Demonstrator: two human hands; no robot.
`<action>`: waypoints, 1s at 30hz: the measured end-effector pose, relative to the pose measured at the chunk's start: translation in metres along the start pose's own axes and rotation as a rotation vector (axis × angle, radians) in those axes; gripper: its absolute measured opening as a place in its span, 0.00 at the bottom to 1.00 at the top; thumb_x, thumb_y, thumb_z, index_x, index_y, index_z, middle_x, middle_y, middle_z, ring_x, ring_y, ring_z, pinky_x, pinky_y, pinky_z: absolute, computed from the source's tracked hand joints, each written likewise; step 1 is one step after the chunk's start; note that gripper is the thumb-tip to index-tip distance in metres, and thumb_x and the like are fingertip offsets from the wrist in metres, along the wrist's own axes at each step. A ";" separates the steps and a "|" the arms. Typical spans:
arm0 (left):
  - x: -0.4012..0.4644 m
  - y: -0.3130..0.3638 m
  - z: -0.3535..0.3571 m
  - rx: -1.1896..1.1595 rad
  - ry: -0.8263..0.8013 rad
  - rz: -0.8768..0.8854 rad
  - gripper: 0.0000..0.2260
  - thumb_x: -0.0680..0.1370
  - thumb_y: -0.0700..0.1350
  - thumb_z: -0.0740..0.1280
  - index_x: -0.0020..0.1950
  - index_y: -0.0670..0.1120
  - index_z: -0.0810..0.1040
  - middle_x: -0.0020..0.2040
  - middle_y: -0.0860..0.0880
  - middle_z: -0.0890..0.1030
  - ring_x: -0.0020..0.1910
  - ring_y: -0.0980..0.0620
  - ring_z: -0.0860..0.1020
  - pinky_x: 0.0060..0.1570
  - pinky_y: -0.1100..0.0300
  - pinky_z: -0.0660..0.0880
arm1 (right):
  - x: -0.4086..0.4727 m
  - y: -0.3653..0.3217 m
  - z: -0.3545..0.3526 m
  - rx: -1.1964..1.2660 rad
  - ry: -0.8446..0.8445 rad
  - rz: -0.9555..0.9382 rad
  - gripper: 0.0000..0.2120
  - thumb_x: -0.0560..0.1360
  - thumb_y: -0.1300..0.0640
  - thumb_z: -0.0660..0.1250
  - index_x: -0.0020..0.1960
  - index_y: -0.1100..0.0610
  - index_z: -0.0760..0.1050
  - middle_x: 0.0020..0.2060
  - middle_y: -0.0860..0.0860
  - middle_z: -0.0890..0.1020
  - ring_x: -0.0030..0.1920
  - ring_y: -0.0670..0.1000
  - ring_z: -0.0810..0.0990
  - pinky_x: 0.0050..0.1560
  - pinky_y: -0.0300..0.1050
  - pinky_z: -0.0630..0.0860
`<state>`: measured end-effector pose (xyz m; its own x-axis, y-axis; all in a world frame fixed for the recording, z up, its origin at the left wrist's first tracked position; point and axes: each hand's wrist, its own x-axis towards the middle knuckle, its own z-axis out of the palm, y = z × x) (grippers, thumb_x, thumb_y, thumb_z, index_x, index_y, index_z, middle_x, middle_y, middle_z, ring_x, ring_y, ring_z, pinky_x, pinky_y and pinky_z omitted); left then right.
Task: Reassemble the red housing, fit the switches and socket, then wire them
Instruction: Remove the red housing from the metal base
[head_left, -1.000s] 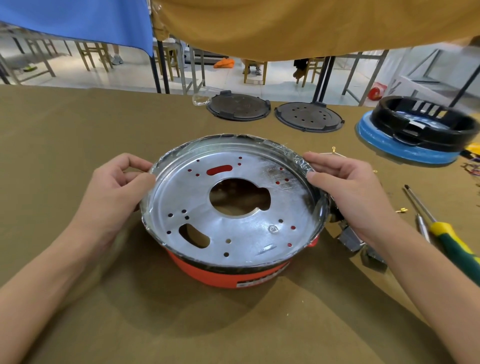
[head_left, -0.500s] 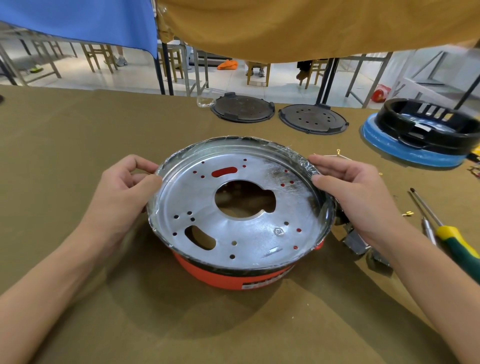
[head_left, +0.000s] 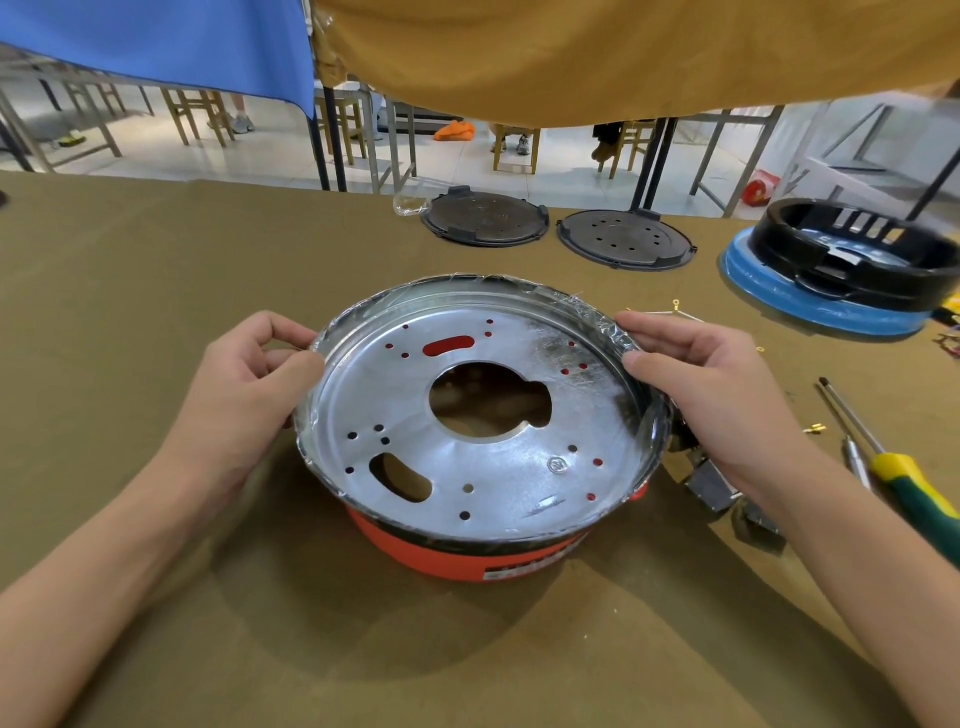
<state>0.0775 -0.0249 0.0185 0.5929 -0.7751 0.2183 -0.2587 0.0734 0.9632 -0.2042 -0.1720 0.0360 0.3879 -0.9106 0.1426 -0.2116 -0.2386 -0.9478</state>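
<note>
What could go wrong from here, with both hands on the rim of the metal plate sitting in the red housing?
1. The metal plate sits tilted in the red housing; pressed down now, it may seat crooked.
2. The left hand and right hand pinch a thin rim wrapped in crinkled film, which could cut or tear.

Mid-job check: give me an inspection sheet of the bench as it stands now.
Surface: olive-brown cloth table cover.
Job's things: round silver metal plate seated in red housing; grey metal parts beside it.
Clutter: two dark round discs, black ring on blue base, green-yellow screwdriver, small brass terminals.
Hands: left hand and right hand grip the plate's rim.
Cables: nothing seen.
Surroundings: hanging blue and tan cloths, wooden chairs.
</note>
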 end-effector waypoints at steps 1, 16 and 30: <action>0.000 0.000 0.000 0.000 0.000 -0.001 0.06 0.78 0.32 0.63 0.47 0.41 0.75 0.25 0.52 0.77 0.21 0.56 0.71 0.23 0.68 0.68 | 0.000 0.000 0.000 0.004 0.001 0.002 0.19 0.78 0.65 0.66 0.66 0.53 0.78 0.53 0.45 0.85 0.53 0.44 0.84 0.51 0.40 0.82; 0.000 0.000 0.000 -0.004 0.005 0.003 0.06 0.78 0.32 0.63 0.47 0.41 0.75 0.25 0.52 0.78 0.22 0.56 0.71 0.23 0.68 0.68 | -0.002 -0.003 0.001 0.034 -0.008 0.021 0.18 0.78 0.66 0.66 0.66 0.54 0.78 0.53 0.45 0.86 0.52 0.45 0.85 0.49 0.41 0.83; 0.001 -0.004 0.001 -0.019 0.009 0.009 0.05 0.79 0.32 0.63 0.47 0.41 0.75 0.26 0.51 0.78 0.22 0.56 0.72 0.23 0.68 0.69 | -0.003 -0.003 0.002 0.001 0.001 0.018 0.19 0.78 0.65 0.66 0.66 0.52 0.78 0.53 0.44 0.85 0.51 0.44 0.85 0.49 0.41 0.83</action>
<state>0.0780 -0.0266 0.0144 0.5971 -0.7689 0.2286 -0.2495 0.0929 0.9639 -0.2030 -0.1682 0.0376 0.3828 -0.9152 0.1262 -0.2176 -0.2221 -0.9504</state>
